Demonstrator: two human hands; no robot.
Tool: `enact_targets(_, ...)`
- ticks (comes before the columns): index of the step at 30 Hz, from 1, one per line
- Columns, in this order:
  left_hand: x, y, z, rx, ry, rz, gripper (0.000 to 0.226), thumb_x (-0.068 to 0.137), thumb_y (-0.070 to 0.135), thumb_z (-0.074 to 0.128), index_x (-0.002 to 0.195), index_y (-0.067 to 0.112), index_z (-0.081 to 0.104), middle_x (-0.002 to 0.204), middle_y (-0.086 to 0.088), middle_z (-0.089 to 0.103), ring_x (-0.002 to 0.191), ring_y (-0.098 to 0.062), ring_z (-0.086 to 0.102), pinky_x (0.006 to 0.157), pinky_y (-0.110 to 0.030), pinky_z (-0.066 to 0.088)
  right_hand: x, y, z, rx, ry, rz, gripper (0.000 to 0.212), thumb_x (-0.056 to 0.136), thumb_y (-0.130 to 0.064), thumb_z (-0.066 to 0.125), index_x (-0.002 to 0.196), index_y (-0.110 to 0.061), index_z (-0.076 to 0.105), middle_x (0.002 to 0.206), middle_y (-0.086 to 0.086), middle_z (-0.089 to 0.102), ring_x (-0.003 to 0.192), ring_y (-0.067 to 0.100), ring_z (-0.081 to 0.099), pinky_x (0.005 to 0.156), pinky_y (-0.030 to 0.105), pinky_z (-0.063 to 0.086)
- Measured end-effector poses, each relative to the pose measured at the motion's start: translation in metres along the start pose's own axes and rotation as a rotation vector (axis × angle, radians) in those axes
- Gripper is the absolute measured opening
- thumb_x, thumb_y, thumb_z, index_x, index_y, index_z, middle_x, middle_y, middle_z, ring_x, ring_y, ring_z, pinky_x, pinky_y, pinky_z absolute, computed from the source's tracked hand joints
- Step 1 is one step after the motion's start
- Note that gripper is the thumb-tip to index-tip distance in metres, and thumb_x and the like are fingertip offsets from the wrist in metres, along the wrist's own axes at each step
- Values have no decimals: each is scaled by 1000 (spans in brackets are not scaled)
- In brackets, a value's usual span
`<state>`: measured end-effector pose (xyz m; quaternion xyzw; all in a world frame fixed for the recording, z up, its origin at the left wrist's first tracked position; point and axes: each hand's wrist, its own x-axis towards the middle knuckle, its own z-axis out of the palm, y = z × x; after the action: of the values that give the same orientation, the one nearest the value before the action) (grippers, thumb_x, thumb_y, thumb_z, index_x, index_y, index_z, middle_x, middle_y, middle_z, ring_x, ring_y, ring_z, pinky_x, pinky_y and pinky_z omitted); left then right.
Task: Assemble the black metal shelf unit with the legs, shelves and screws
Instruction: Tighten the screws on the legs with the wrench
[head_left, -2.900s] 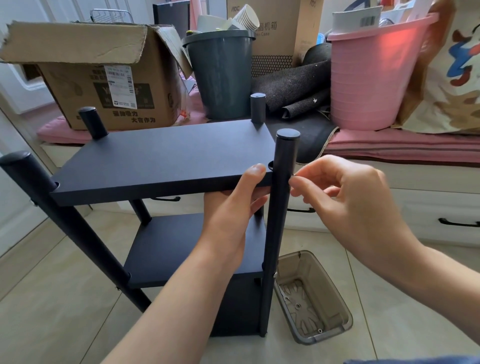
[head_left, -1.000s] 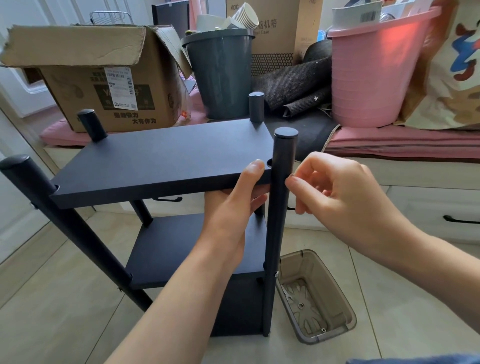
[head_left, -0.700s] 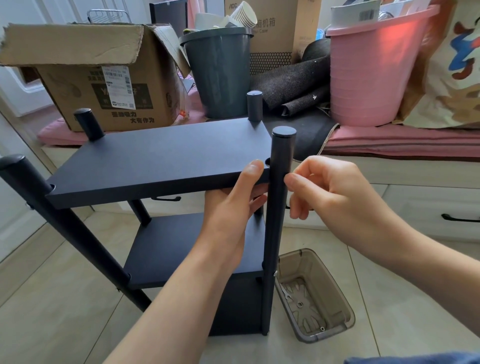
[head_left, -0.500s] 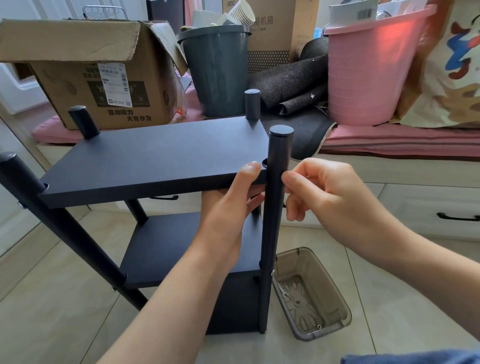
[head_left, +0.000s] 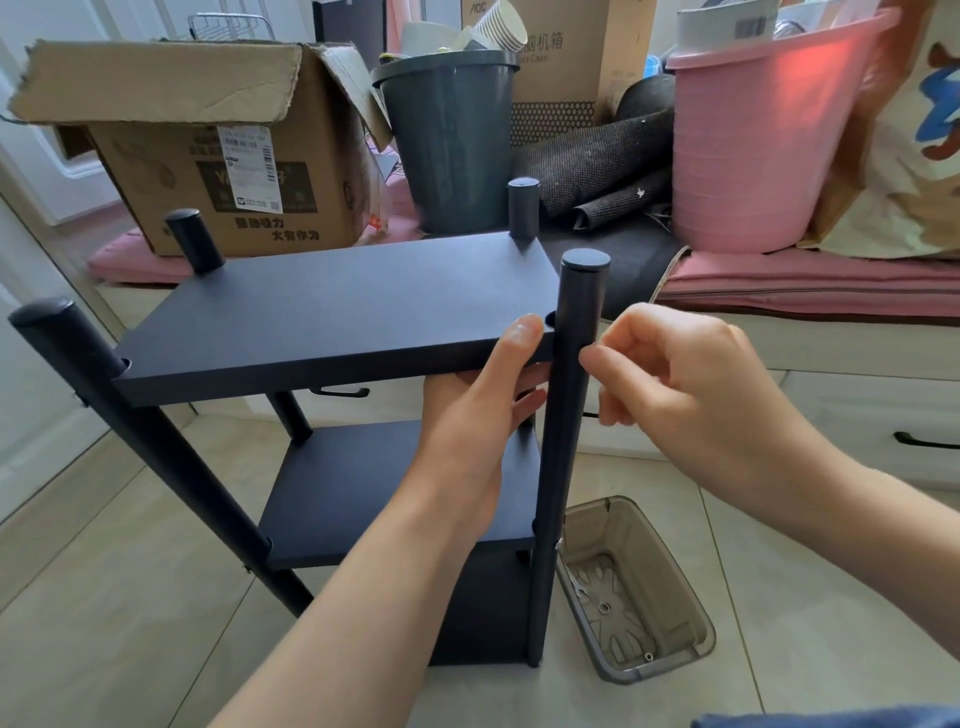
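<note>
The black shelf unit stands on the floor with a top shelf (head_left: 337, 306), a middle shelf (head_left: 363, 488) and a lower black panel between round legs. My left hand (head_left: 478, 410) grips the top shelf's near right corner, thumb on top and fingers underneath. My right hand (head_left: 675, 384) pinches something small, only a silver glint of it showing, against the right side of the near right leg (head_left: 566, 415) at the top shelf's height. The near left leg (head_left: 104, 395) leans outward.
A translucent grey tray (head_left: 670, 670) with a few small washers or screws lies on the floor right of the unit. Behind are a cardboard box (head_left: 208, 156), a grey bin (head_left: 457, 140), a pink bucket (head_left: 753, 145) and white drawers (head_left: 883, 415).
My right hand has moved in leftward until its fingertips touch the near right leg. My left hand keeps its grip on the top shelf. The camera view shifted slightly.
</note>
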<state>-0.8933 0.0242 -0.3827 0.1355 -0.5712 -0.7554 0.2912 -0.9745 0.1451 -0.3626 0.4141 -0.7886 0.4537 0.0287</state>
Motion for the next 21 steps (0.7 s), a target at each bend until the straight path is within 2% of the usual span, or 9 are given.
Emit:
enact_targets(5, 2, -1, 1, 13, -5, 6, 39, 100, 20, 56, 71, 35, 78, 90, 3, 77, 86, -17, 73, 93, -38, 53, 2, 1, 2, 213, -61, 91, 31, 98, -21, 55, 70, -10, 61, 56, 3, 66, 54, 15, 60, 61, 27, 49)
enact_targets(8, 3, -3, -1, 11, -14, 5, 33, 100, 21, 57, 75, 29, 77, 94, 0, 78, 90, -20, 73, 97, -41, 52, 3, 3, 1, 251, -80, 84, 30, 98, -20, 55, 70, -10, 61, 54, 2, 65, 51, 12, 58, 60, 25, 49)
enact_targets(12, 1, -3, -2, 22, -34, -7, 38, 100, 24, 56, 73, 36, 78, 95, 3, 78, 93, -17, 73, 99, -40, 52, 5, 6, -1, 173, -78, 13, 26, 95, -22, 58, 71, -14, 60, 56, 0, 66, 53, 15, 60, 56, 18, 47)
enact_targets(15, 2, -3, -1, 17, -27, -16, 38, 100, 25, 56, 71, 36, 78, 96, 3, 78, 93, -17, 73, 99, -39, 52, 5, 9, -2, 29, -40, -72, 21, 92, -25, 61, 73, -18, 59, 56, -6, 65, 54, 13, 58, 59, 25, 49)
enact_targets(16, 2, -4, -1, 15, -27, -18, 36, 99, 26, 57, 72, 34, 79, 98, 2, 78, 93, -17, 73, 99, -39, 52, 5, 10, -2, -7, -24, -94, 20, 92, -25, 62, 74, -17, 60, 56, -7, 64, 55, 12, 59, 61, 22, 48)
enact_targets(19, 1, -5, -1, 11, -45, -9, 15, 87, 32, 66, 89, 24, 77, 105, -3, 78, 101, -18, 73, 103, -42, 50, 4, 10, -2, -69, 10, -132, 18, 92, -26, 63, 77, -16, 61, 57, -8, 63, 60, 7, 61, 65, 13, 46)
enact_targets(21, 0, -7, -3, 10, -49, -3, 34, 77, 32, 69, 107, 14, 72, 111, -5, 76, 108, -20, 71, 105, -43, 50, 3, 11, -2, -99, 21, -150, 18, 92, -28, 62, 79, -16, 61, 58, -8, 63, 62, 7, 61, 67, 16, 47)
